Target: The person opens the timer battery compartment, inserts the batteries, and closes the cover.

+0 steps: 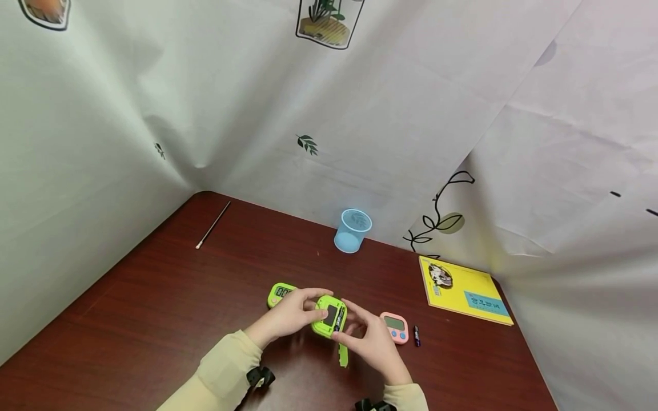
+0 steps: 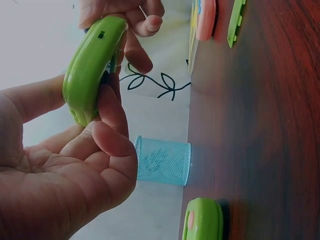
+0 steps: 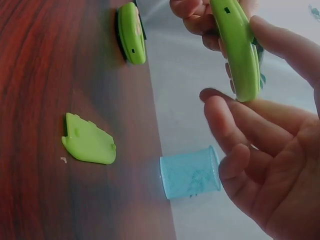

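Observation:
My left hand [image 1: 285, 317] grips a lime-green digital timer [image 1: 322, 329] above the table, back face up with the thumb across it. A dark battery [image 1: 339, 318] lies in the uncovered slot along its right side. With thumb and fingers my right hand [image 1: 374, 347] holds the timer's right edge, the thumb at the battery's lower end. The green battery cover [image 3: 90, 140] lies on the table below. Left of the hands, a second green timer [image 1: 280, 291] is partly hidden by the left hand. A pink timer [image 1: 395, 325] sits just past the right hand.
Right of the pink timer lies a loose battery [image 1: 417, 336]. A blue mesh cup [image 1: 349, 237] stands near the back edge of the brown table [image 1: 154, 297]. A yellow book [image 1: 462, 288] lies at the right, a thin stick [image 1: 213, 225] at the far left. Patterned cloth [image 1: 257, 103] hangs behind.

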`<state>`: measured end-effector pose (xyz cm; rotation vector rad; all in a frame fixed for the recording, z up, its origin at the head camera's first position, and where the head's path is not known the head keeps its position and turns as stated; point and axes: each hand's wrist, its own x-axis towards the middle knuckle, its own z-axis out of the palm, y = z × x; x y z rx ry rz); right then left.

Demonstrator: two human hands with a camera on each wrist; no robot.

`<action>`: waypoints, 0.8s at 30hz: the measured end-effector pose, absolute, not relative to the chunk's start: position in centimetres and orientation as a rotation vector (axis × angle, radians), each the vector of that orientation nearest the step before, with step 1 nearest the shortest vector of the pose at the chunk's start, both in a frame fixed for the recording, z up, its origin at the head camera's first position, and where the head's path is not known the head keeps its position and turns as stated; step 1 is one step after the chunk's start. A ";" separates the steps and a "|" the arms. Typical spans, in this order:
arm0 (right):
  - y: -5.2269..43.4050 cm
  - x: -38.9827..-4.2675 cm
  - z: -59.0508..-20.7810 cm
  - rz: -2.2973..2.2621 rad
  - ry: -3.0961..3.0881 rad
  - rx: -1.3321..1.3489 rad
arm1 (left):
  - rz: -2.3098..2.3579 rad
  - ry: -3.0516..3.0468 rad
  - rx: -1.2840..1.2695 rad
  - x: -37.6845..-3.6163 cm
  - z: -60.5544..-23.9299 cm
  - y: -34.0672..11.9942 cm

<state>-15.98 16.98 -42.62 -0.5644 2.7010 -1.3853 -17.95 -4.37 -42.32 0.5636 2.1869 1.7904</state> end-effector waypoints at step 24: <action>16.3 -15.8 -42.8 -1.642 2.507 -0.377 | 1.845 2.134 0.555 -18.0 -42.1 -4.3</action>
